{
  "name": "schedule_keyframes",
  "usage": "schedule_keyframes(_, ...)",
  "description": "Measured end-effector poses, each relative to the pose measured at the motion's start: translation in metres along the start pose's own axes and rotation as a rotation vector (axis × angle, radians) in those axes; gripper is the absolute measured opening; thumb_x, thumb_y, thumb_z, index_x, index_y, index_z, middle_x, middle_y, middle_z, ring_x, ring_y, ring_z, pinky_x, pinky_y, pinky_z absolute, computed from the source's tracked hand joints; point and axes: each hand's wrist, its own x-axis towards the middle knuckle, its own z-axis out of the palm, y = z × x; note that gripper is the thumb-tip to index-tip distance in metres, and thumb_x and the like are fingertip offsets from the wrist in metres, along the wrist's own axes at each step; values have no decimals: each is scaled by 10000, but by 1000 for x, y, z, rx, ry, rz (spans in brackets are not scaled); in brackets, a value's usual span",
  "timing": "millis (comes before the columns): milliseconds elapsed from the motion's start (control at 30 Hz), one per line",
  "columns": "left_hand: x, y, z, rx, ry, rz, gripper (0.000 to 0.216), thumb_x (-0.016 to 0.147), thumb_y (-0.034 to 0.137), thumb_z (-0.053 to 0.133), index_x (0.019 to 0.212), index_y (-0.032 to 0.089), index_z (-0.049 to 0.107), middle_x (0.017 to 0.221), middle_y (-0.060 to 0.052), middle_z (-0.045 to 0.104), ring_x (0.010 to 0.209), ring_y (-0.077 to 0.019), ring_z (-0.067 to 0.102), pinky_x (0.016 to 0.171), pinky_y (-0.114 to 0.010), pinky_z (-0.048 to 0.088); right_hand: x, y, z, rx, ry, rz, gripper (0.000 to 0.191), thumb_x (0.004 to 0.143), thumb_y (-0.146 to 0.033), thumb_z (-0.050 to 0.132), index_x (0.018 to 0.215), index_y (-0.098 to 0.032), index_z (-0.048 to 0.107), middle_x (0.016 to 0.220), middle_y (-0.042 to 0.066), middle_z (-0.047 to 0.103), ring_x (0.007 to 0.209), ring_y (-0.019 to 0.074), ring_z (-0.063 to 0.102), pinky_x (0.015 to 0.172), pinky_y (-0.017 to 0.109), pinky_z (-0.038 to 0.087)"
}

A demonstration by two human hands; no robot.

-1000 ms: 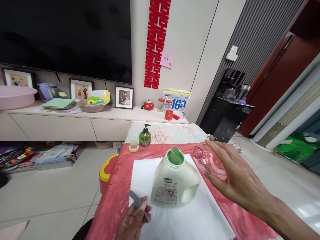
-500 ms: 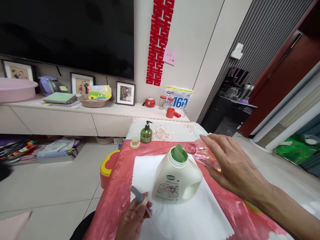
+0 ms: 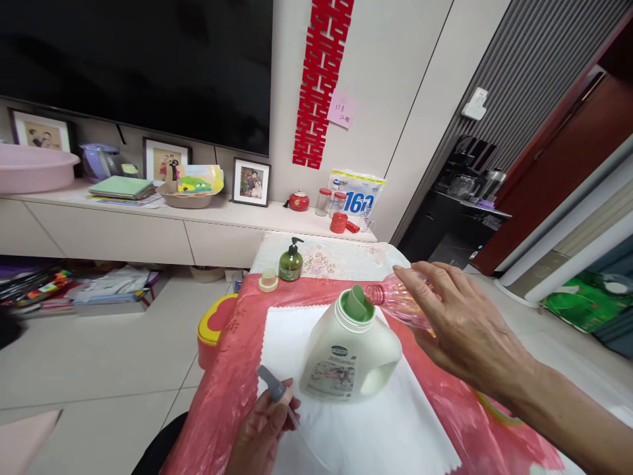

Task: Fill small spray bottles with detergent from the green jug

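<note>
Two hands are gripping — the right hand (image 3: 467,333) a pink bottle (image 3: 395,300) tilted at the spout of the white jug (image 3: 346,366), the left hand (image 3: 260,432) a detached spray head (image 3: 271,386). Pouring is seemingly only beginning.

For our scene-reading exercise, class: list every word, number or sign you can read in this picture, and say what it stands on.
"160": on the white-and-blue bag on the sideboard.
"囍": the red paper cut-out on the wall.
Pink sticky note: handwriting too small to read.
Detergent jug label: blurred, unreadable.
</note>
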Motion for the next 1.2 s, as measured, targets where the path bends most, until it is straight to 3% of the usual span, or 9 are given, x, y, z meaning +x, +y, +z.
schedule_keyframes(767, -1, 6, 7, 23, 47, -15, 594, 552, 530, 948, 1016, 188, 809, 808, -98, 761, 709, -210, 647, 700, -332, 528, 7, -1, -2, -135, -23, -36, 673, 773, -57, 542, 1426, -145, 404, 1325, 197, 523, 1166, 355, 519, 922, 488, 508)
schedule_keyframes(967, -5, 0, 13, 5, 103, 70, 581, 587, 564, 919, 1022, 196, 802, 791, -84, 748, 673, -180, 617, 669, -310, 510, 8, -1, -3, -158, -42, -40, 659, 787, -66, 559, 1422, -155, 406, 1336, 189, 521, 1172, 357, 517, 930, 486, 492)
schedule_keyframes(1200, -5, -2, 14, 1, 109, 64, 571, 590, 560, 918, 1018, 201, 799, 797, -83, 751, 686, -179, 627, 682, -305, 520, 11, -4, -7, -195, -4, -69, 652, 787, -50, 567, 1409, -149, 400, 1310, 193, 534, 1150, 364, 533, 909, 486, 489)
